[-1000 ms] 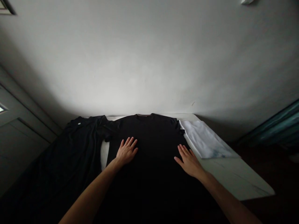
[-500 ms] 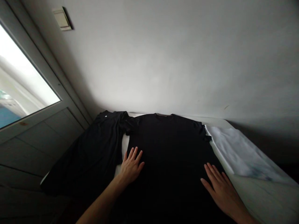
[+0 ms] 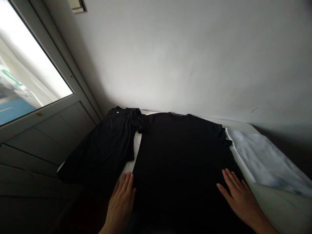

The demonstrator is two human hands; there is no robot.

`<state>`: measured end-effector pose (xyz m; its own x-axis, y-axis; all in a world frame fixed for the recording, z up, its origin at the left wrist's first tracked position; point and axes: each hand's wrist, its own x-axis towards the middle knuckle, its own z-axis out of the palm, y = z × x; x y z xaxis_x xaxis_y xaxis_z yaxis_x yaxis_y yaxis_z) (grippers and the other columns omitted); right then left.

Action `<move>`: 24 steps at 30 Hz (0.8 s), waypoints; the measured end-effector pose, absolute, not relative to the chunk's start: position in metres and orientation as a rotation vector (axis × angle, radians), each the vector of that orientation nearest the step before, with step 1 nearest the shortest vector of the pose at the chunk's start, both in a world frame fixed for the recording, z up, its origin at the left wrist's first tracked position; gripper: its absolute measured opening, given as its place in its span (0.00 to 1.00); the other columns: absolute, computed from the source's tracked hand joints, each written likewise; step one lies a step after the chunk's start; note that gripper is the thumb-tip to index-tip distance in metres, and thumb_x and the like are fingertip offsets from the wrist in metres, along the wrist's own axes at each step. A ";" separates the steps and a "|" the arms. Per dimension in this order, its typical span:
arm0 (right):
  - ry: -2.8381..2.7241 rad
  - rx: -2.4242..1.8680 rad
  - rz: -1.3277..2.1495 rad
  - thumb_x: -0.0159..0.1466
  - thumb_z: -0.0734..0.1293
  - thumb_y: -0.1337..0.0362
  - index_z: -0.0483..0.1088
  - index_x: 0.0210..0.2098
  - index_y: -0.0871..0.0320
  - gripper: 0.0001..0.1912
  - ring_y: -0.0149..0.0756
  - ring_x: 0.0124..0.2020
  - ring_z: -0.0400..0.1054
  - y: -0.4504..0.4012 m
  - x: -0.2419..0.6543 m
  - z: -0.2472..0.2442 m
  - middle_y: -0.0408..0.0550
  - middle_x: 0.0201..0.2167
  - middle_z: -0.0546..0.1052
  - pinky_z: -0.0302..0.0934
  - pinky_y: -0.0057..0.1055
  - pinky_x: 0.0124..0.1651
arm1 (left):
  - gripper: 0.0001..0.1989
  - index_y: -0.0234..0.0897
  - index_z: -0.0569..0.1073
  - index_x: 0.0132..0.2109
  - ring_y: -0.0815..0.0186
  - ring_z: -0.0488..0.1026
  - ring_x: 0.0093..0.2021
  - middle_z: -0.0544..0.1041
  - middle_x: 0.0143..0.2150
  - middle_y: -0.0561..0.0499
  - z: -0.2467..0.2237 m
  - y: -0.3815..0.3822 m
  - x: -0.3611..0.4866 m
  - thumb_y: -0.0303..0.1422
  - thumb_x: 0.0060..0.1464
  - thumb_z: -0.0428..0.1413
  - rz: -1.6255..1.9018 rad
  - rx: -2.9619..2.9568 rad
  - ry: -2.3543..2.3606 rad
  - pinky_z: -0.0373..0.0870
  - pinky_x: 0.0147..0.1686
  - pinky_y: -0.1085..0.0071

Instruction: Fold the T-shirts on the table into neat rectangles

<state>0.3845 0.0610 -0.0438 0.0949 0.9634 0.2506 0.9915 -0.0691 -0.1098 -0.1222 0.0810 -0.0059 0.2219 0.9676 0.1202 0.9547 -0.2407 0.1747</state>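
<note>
Black short-sleeved T-shirt [image 3: 180, 165] lies flat and spread out ahead of you in the head view, its collar toward the wall and its lower part fading into shadow. It rests on a white table top [image 3: 275, 208]. Your left hand [image 3: 120, 206] is open, fingers close together and pointing away from you, at the shirt's lower left edge. Your right hand [image 3: 239, 195] is open too, fingers spread, lying flat at the shirt's right edge. Neither hand grips anything.

Just left of the shirt, a rumpled second black garment [image 3: 102, 149] has a small white label [image 3: 117, 111] near its top, and the shirt's sleeve touches it. To the right, a folded white cloth [image 3: 265, 159] lies beside the shirt on the table. Beyond them rises a plain white wall [image 3: 182, 58]. At far left, a door's glass pane [image 3: 31, 58] lets in bright light, with a wall switch plate [image 3: 76, 5] near its top.
</note>
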 end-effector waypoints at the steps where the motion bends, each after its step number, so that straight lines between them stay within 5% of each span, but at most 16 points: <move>1: -1.950 -2.102 -0.166 0.69 0.50 0.42 0.55 0.69 0.67 0.41 0.58 0.70 0.53 0.059 0.382 -0.041 0.65 0.68 0.62 0.55 0.60 0.65 | 0.25 0.37 0.67 0.67 0.53 0.63 0.68 0.68 0.68 0.45 -0.003 0.080 -0.122 0.38 0.67 0.43 0.356 2.375 1.911 0.65 0.64 0.51; 9: -1.997 -2.078 -0.140 0.70 0.50 0.44 0.55 0.70 0.63 0.38 0.55 0.70 0.53 0.036 0.355 -0.040 0.62 0.68 0.63 0.50 0.61 0.67 | 0.17 0.37 0.74 0.51 0.58 0.76 0.45 0.79 0.44 0.44 0.038 0.090 -0.092 0.37 0.68 0.44 0.232 2.057 2.194 0.73 0.42 0.63; 14: -1.985 -2.071 -0.173 0.70 0.50 0.44 0.57 0.69 0.64 0.38 0.56 0.70 0.53 0.039 0.352 -0.039 0.63 0.67 0.63 0.50 0.61 0.67 | 0.15 0.39 0.69 0.36 0.58 0.76 0.42 0.77 0.39 0.46 0.055 0.097 -0.083 0.35 0.68 0.43 0.062 2.000 2.252 0.68 0.39 0.66; 20: -1.987 -2.036 -0.214 0.70 0.49 0.43 0.57 0.69 0.65 0.39 0.57 0.70 0.54 0.039 0.353 -0.042 0.64 0.68 0.63 0.50 0.61 0.67 | 0.11 0.43 0.64 0.43 0.62 0.76 0.28 0.75 0.28 0.54 0.055 0.087 -0.090 0.40 0.68 0.40 0.521 1.582 2.051 0.63 0.30 0.69; 24: -1.991 -2.033 -0.225 0.69 0.48 0.41 0.57 0.69 0.64 0.41 0.58 0.69 0.55 0.038 0.355 -0.047 0.63 0.67 0.63 0.51 0.61 0.66 | 0.21 0.41 0.64 0.52 0.62 0.73 0.26 0.71 0.24 0.60 0.042 0.061 -0.105 0.47 0.57 0.53 0.688 1.399 1.896 0.65 0.28 0.69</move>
